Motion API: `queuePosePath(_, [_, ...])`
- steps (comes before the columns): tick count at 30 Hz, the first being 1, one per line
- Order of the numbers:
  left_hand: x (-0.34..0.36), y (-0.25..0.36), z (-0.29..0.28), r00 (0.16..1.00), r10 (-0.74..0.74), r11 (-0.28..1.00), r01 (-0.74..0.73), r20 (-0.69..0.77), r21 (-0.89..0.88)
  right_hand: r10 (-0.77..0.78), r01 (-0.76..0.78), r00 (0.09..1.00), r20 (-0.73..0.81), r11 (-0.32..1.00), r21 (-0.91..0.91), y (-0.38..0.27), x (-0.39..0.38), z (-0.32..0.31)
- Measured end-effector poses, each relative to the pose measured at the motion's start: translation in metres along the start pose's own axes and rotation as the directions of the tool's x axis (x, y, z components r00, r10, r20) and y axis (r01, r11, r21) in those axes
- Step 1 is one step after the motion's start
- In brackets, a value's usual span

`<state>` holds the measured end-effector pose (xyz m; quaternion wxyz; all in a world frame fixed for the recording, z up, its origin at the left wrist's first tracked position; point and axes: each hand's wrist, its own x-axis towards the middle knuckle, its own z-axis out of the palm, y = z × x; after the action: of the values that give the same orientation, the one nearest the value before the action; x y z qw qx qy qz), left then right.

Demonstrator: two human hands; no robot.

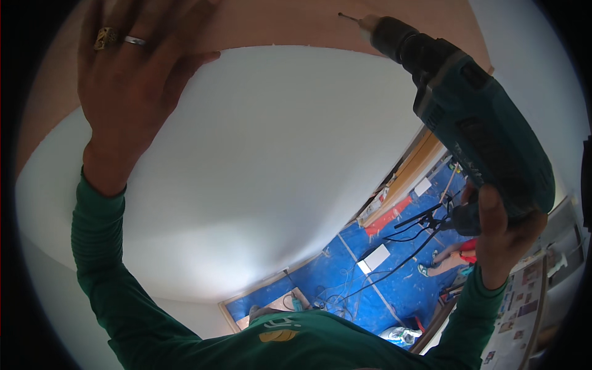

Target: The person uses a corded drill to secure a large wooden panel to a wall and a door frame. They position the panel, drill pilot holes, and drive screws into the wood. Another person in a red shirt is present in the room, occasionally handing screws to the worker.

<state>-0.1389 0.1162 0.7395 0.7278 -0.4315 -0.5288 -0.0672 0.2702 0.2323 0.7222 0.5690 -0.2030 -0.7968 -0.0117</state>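
My left hand (132, 92) reaches up at the upper left with its fingers stretched out against a brown panel (290, 24). Two rings show on its fingers, and the fingertips run out of the picture. In my right hand (509, 234) is a teal and black power drill (487, 117), gripped by its handle. Its thin bit (349, 16) points up and left in front of the panel; whether it touches cannot be told, nor whether a screw sits on its tip. Below the panel's rough edge spreads a smooth white wall (246, 154).
Far below lies a blue floor covering (345, 259) with loose cables, a white box (374, 258) and a red sheet (388, 217). A dark cord hangs below the drill. Another person (453, 259) in red is at the lower right, near a board with pictures (518, 308). A wooden frame (419, 160) borders the wall.
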Motion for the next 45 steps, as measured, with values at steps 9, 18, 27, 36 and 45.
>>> queuePosePath(9, [0.002,0.000,0.002,0.996,0.060,0.996,-0.054,-0.073,0.070,0.142,-0.141,0.990,0.024,0.989,-0.034,-0.006,0.003,-0.010])
queuePosePath(18, [0.005,0.001,0.000,0.992,0.034,0.999,-0.035,-0.121,-0.008,0.052,-0.050,0.998,0.031,0.998,-0.038,0.003,0.010,-0.003])
queuePosePath(27, [-0.001,0.001,0.009,0.985,0.066,0.995,-0.053,-0.162,0.084,0.054,-0.047,0.995,0.082,0.995,-0.091,0.001,0.027,-0.005])
queuePosePath(36, [0.014,0.014,0.029,0.921,-0.158,0.822,-0.077,-0.356,-0.564,0.054,-0.040,0.994,0.096,0.989,-0.144,0.006,0.038,-0.018])
queuePosePath(45, [-0.005,-0.008,-0.003,0.998,0.046,0.999,-0.046,0.033,0.008,0.044,-0.024,0.994,0.105,0.983,-0.181,0.001,0.043,-0.013])
